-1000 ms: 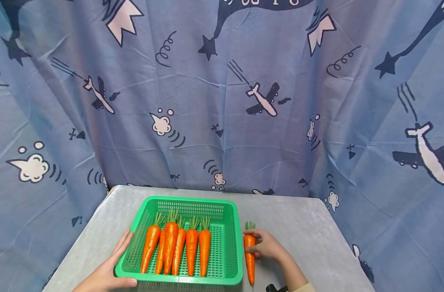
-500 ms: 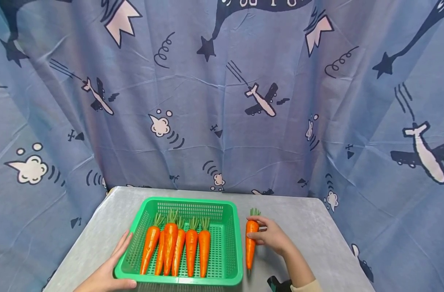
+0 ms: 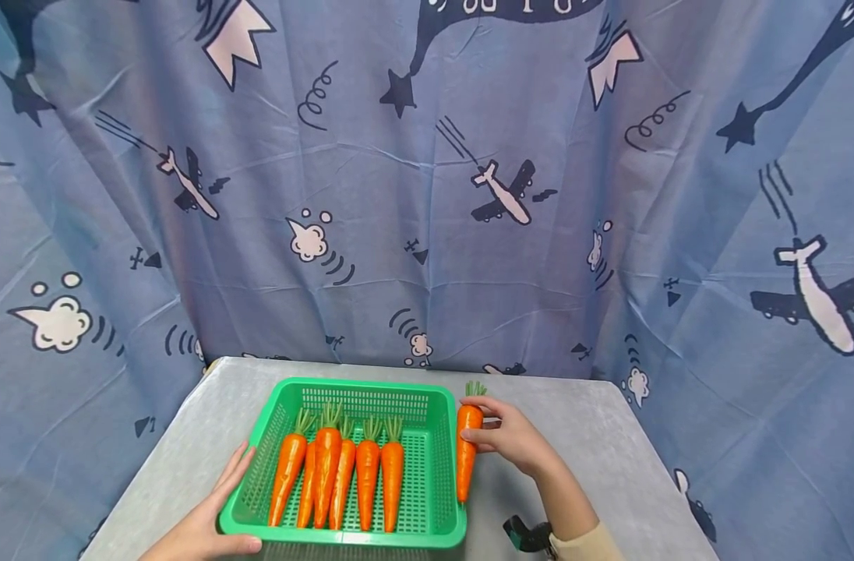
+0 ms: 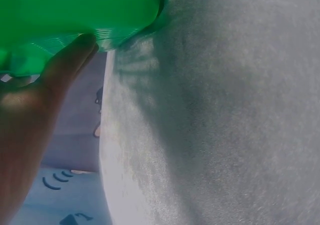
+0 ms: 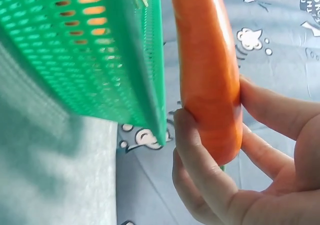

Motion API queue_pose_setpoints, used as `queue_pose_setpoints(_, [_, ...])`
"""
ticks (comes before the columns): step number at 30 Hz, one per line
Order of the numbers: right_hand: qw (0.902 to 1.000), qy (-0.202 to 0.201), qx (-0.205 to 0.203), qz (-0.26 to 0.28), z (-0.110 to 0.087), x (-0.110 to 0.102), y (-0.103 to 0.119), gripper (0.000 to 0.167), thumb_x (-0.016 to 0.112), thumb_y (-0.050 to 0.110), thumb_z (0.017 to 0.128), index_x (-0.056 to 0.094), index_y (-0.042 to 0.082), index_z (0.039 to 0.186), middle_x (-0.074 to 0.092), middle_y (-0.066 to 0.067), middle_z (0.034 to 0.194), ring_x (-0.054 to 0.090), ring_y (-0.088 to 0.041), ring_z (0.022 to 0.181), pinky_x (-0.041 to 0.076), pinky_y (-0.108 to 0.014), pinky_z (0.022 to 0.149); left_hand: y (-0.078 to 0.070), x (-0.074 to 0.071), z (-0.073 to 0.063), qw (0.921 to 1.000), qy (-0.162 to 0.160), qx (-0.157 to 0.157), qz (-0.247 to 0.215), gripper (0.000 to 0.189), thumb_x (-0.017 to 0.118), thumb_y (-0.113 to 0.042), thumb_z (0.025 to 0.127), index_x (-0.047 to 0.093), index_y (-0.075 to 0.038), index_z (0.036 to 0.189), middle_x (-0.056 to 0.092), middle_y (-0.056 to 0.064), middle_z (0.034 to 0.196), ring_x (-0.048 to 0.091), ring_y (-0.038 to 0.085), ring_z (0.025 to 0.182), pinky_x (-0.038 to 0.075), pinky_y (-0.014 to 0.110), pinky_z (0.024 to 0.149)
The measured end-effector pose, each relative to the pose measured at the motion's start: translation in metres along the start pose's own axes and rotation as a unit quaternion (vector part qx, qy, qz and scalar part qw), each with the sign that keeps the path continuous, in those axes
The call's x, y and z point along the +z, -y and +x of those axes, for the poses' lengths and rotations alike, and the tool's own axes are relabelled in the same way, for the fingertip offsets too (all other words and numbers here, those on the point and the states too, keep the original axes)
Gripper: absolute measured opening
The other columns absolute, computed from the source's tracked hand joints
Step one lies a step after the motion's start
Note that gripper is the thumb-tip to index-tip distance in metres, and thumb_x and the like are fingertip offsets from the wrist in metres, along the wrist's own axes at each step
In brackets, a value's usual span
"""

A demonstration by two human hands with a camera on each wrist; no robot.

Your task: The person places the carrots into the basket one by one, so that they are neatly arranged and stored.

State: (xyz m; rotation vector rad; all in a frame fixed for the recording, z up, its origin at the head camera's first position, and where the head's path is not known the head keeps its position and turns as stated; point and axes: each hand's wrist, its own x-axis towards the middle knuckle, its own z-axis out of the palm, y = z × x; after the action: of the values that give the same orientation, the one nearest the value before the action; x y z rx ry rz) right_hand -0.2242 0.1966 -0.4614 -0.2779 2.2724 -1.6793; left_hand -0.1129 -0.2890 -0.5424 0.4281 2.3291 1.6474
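My right hand [image 3: 513, 438] pinches an orange carrot [image 3: 467, 448] with green stem stubs between thumb and fingers. The carrot is raised, its tip pointing toward me and overlapping the right rim of the green plastic basket [image 3: 455, 530] in the head view. The right wrist view shows the carrot [image 5: 207, 60] beside the basket's outer wall [image 5: 100, 75], fingertips near its thick end. My left hand [image 3: 206, 518] rests at the basket's near left corner, fingers straight along the left side and thumb on the front rim. Several carrots [image 3: 393, 483] lie side by side inside, stems away from me.
The basket stands on a grey-white cloth-covered table [image 3: 574, 421]. Behind the table hangs a blue curtain [image 3: 371, 202] with airplane prints. A black wrist device [image 3: 528, 536] sits on the right forearm, low in the head view.
My right hand has lifted the carrot off the table, moved it away from me, then left to the basket's right rim. The left hand and the basket have stayed put.
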Motion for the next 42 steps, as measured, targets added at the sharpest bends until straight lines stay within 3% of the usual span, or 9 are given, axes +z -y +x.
queue_pose_setpoints(7, [0.9998,-0.005,-0.019,0.007,0.011,0.016,0.020,0.058,0.078,0.011,0.088,0.056,0.005,0.142,0.057,-0.022,0.133,0.065,-0.027,0.102,0.060,-0.043,0.078,-0.001,0.000,-0.001,1.0000,0.001,0.004,-0.002,0.112,0.076,-0.009,0.087,-0.004,-0.027,0.164,-0.027,0.015,0.166,0.003,-0.037,0.123,0.038,0.014,0.097])
queue_pose_setpoints(17, [0.9980,0.037,-0.049,0.011,0.022,0.040,0.049,0.056,0.078,0.007,0.088,0.058,0.005,0.139,0.058,-0.023,0.130,0.068,-0.027,0.100,0.060,-0.041,0.078,-0.001,0.000,-0.003,0.9998,-0.005,0.008,0.015,0.110,0.075,-0.011,0.088,-0.003,-0.027,0.164,-0.023,0.011,0.168,0.001,-0.036,0.126,0.039,0.015,0.097])
queue_pose_setpoints(22, [0.9963,0.069,-0.046,0.020,0.033,0.057,0.058,0.056,0.078,0.005,0.087,0.058,0.004,0.140,0.056,-0.023,0.126,0.068,-0.026,0.097,0.060,-0.041,0.077,0.002,-0.001,-0.004,0.9983,-0.015,0.035,0.045,0.111,0.077,-0.010,0.087,-0.002,-0.024,0.164,-0.020,0.006,0.169,-0.002,-0.034,0.129,0.038,0.015,0.096])
queue_pose_setpoints(29, [0.9963,0.080,-0.020,0.024,0.058,0.083,0.055,0.048,0.078,0.002,0.087,0.063,0.006,0.132,0.054,-0.024,0.124,0.071,-0.026,0.089,0.060,-0.047,0.080,0.004,-0.001,-0.003,0.9989,-0.006,0.039,0.024,0.111,0.076,-0.007,0.088,-0.003,-0.023,0.164,-0.023,0.012,0.168,-0.002,-0.034,0.130,0.036,0.013,0.097])
queue_pose_setpoints(36, [0.9941,0.107,0.009,-0.015,0.081,0.115,0.047,0.037,0.079,0.002,0.085,0.070,0.004,0.120,0.049,-0.017,0.118,0.068,-0.026,0.081,0.061,-0.042,0.071,0.002,0.000,-0.003,0.9980,-0.010,0.053,0.033,0.111,0.077,-0.007,0.086,-0.002,-0.021,0.164,-0.020,-0.006,0.169,-0.002,-0.032,0.132,0.035,0.013,0.098])
queue_pose_setpoints(42, [0.9913,0.126,0.035,-0.016,0.095,0.138,0.036,0.037,0.080,-0.002,0.083,0.072,0.005,0.118,0.044,-0.006,0.087,0.062,-0.024,0.074,0.058,-0.055,0.080,0.002,0.001,-0.002,0.9975,-0.015,0.050,0.047,0.111,0.076,-0.009,0.087,-0.002,-0.021,0.164,-0.019,-0.016,0.167,-0.001,-0.032,0.132,0.037,0.015,0.098])
